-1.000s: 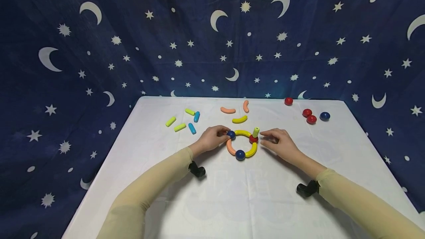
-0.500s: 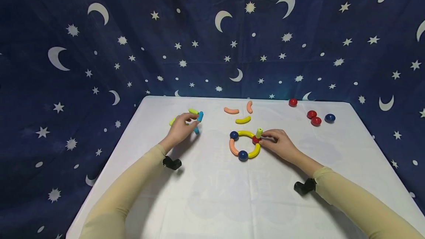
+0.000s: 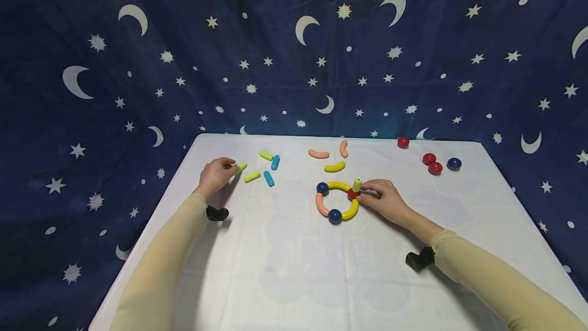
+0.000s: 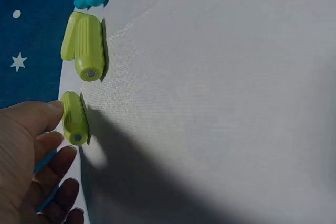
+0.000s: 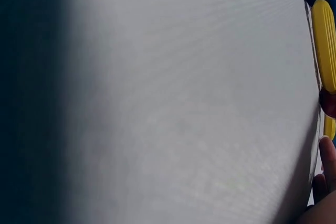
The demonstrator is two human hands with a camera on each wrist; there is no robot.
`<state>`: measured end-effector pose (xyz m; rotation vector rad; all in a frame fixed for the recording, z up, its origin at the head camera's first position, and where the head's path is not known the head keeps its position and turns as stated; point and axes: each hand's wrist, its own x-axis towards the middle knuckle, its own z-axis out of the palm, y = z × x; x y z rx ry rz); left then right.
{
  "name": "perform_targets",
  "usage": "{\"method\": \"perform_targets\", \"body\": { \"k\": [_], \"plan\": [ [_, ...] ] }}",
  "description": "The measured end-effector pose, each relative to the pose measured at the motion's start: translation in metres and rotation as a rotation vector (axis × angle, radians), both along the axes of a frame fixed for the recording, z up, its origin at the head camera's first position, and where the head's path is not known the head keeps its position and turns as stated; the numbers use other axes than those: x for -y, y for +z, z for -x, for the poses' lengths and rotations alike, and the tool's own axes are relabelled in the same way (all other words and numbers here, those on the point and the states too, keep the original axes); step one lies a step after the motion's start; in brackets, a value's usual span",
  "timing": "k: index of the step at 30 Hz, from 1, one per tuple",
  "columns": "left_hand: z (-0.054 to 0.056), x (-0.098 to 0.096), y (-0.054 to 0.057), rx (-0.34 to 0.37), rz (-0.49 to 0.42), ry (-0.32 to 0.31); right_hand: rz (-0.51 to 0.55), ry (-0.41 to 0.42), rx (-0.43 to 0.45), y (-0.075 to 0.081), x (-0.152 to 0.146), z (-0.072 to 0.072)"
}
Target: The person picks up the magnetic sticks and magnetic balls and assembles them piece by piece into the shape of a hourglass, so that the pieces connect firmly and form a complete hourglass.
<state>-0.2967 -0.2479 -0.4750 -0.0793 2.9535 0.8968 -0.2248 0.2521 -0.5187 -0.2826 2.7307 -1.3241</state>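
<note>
My left hand (image 3: 216,175) is at the left of the table, thumb and index fingertips at the near end of a lime-green magnetic stick (image 4: 75,119) lying there. Near the middle lies a ring of curved yellow and pink sticks joined by dark blue balls (image 3: 335,216) and a red ball (image 3: 352,194). A short lime-green stick (image 3: 357,184) stands upright on that red ball. From the right, my right hand (image 3: 386,202) holds the red ball with thumb and fingertips, the index finger beside the upright stick. Only part of the ring, with a yellow curved stick (image 5: 324,45), shows in the right wrist view.
Right of the left hand lie more lime-green sticks (image 3: 252,176) and two blue sticks (image 3: 268,178). Behind the ring are two pink curved sticks (image 3: 318,154) and a yellow one (image 3: 335,167). Red balls (image 3: 435,168) and a dark blue ball (image 3: 454,164) lie at the back right.
My left hand has left the ring's blue ball, passed over the blue sticks and moved left to the lime-green stick. The right hand has closed in from beside the red ball onto it.
</note>
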Motion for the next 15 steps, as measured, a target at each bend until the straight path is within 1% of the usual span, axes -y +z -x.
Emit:
{"method": "perform_targets", "body": {
  "k": [4, 7, 11, 15],
  "plan": [
    [0.0028, -0.0047, 0.0015, 0.027, 0.056, 0.011, -0.01, -0.005, 0.01, 0.0003, 0.0011, -0.0011],
    [0.0046, -0.0076, 0.0015, 0.044, 0.08, 0.02, -0.011, -0.005, 0.009, 0.0, 0.0012, -0.0012],
    [0.0064, -0.0096, 0.0008, 0.059, 0.083, 0.024, -0.011, -0.007, 0.006, -0.001, 0.0007, -0.0008],
    [0.0059, -0.0104, 0.0016, 0.07, 0.065, 0.021, -0.013, -0.012, 0.006, -0.002, -0.0002, -0.0006]
  ]
}}
